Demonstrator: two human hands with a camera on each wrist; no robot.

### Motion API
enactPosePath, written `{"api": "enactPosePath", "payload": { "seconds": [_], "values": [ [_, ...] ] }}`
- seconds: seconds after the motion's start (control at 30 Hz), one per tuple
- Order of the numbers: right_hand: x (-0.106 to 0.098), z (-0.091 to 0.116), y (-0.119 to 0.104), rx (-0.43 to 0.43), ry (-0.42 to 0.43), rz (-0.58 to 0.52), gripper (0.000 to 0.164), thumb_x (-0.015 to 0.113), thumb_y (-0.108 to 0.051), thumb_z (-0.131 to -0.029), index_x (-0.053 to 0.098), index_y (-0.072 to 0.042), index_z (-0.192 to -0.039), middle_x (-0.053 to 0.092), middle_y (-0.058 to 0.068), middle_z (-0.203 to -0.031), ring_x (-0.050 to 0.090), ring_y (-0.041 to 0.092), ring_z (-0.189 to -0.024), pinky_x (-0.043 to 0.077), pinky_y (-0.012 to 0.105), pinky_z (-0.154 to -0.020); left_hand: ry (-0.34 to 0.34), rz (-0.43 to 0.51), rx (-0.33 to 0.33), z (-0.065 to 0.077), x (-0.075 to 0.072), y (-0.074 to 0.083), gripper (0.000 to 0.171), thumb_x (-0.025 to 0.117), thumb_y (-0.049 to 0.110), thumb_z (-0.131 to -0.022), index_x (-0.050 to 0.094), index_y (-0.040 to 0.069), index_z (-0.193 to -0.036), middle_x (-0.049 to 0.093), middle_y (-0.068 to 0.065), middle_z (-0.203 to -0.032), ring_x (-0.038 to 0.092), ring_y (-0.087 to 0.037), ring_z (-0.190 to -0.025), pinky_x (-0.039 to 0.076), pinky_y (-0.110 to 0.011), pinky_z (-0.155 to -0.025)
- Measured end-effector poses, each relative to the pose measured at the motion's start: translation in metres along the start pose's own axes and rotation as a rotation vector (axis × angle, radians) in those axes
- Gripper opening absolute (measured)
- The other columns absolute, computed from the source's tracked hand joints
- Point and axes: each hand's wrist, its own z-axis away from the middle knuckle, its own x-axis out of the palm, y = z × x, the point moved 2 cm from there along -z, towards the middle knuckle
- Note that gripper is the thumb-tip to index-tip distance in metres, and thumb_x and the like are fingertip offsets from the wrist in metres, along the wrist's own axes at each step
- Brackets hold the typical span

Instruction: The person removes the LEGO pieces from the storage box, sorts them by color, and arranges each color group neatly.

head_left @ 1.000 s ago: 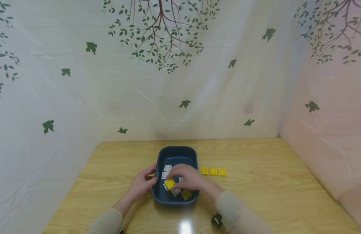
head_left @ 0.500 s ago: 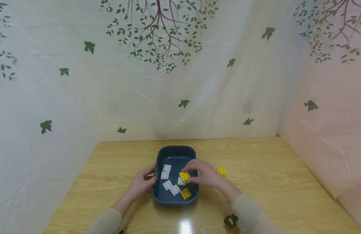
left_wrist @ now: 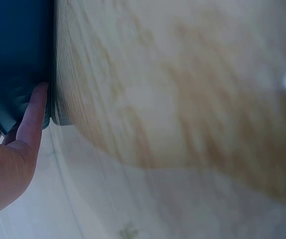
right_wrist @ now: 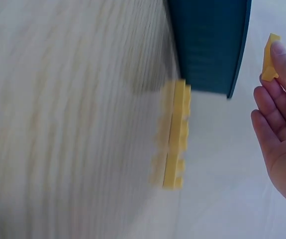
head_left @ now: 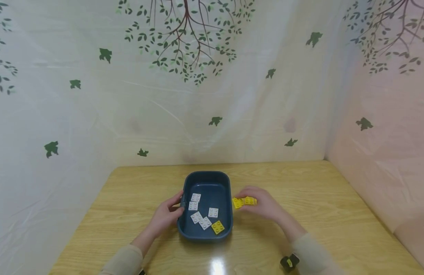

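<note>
Far left, the left hand [head_left: 166, 215] grips the blue tray [head_left: 208, 191] by its left wall. Inside, five white bricks [head_left: 196, 217], and a lone yellow brick [head_left: 217, 227] in the near right corner. Just right of the tray, a raised yellow brick [right_wrist: 271, 57], pinched between the right hand's [head_left: 265, 204] thumb and fingers above the table [head_left: 146, 191], near lined-up yellow bricks [right_wrist: 175, 134].

Tray [head_left: 212, 194]: plastic by its look, smooth, faint sheen
Held yellow brick [right_wrist: 268, 59]: plastic, smooth-sided
Row of yellow bricks [right_wrist: 174, 144]: plastic, flat smooth sides, knobbly studded faces
White bricks [head_left: 213, 212]: plastic, studded tops
Table [head_left: 146, 202]: wood-grained, glossy, showing a bright glare
Backdrop [head_left: 181, 110]: thin creased sheeting, slightly shiny; cloth or plastic, unclear
Sleeves [head_left: 125, 259]: matt cloth
</note>
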Motion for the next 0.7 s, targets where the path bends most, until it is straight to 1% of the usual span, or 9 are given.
{"api": "enactPosePath", "payload": {
  "seconds": [0.13,0.23,0.37,0.43,0.57,0.7],
  "values": [
    [-0.010,0.010,0.010,0.066,0.022,0.033,0.033,0.081,-0.018,-0.082,0.072,-0.014,-0.114,0.069,-0.006,-0.112,0.062,0.018,-0.105,0.052,0.046,-0.091,-0.003,-0.006,-0.003,-0.003,-0.001,-0.001,0.059,0.063,0.004,-0.092,0.048,0.013,-0.148,0.053,-0.021,-0.140,0.062,-0.034,-0.110,0.058,-0.041,-0.082],
    [-0.017,0.017,0.016,0.091,0.035,0.057,0.033,0.081,-0.017,-0.082,0.072,-0.012,-0.114,0.069,-0.004,-0.112,0.062,0.020,-0.104,0.052,0.046,-0.091,-0.008,-0.025,0.001,-0.005,-0.002,-0.002,0.059,0.063,0.005,-0.092,0.047,0.013,-0.148,0.052,-0.022,-0.140,0.062,-0.035,-0.111,0.058,-0.041,-0.083],
    [-0.022,0.025,0.025,0.097,0.049,0.080,0.032,0.081,-0.015,-0.082,0.072,-0.012,-0.113,0.069,-0.002,-0.110,0.063,0.020,-0.102,0.052,0.046,-0.090,-0.010,-0.042,0.011,-0.008,-0.004,-0.003,0.059,0.062,0.005,-0.092,0.047,0.011,-0.149,0.052,-0.023,-0.140,0.062,-0.036,-0.111,0.058,-0.042,-0.083],
    [-0.024,0.028,0.029,0.109,0.056,0.082,0.032,0.081,-0.014,-0.082,0.072,-0.012,-0.113,0.068,-0.003,-0.110,0.063,0.018,-0.101,0.053,0.047,-0.089,-0.007,-0.040,0.004,-0.009,-0.005,-0.003,0.059,0.063,0.005,-0.092,0.047,0.013,-0.149,0.052,-0.022,-0.141,0.062,-0.036,-0.111,0.058,-0.041,-0.083],
    [-0.027,0.037,0.037,0.127,0.085,0.107,0.031,0.082,-0.014,-0.081,0.072,-0.013,-0.111,0.068,-0.005,-0.108,0.062,0.016,-0.098,0.053,0.047,-0.087,-0.010,-0.047,0.007,-0.011,-0.005,-0.004,0.059,0.063,0.006,-0.092,0.047,0.013,-0.149,0.053,-0.021,-0.141,0.062,-0.035,-0.112,0.057,-0.041,-0.084],
    [-0.032,0.042,0.044,0.142,0.112,0.134,0.031,0.083,-0.014,-0.079,0.073,-0.012,-0.109,0.069,-0.004,-0.107,0.063,0.017,-0.097,0.054,0.046,-0.086,-0.012,-0.055,0.012,-0.013,-0.006,-0.004,0.058,0.063,0.006,-0.092,0.048,0.013,-0.148,0.053,-0.021,-0.140,0.062,-0.035,-0.112,0.057,-0.042,-0.086]
  ]
}}
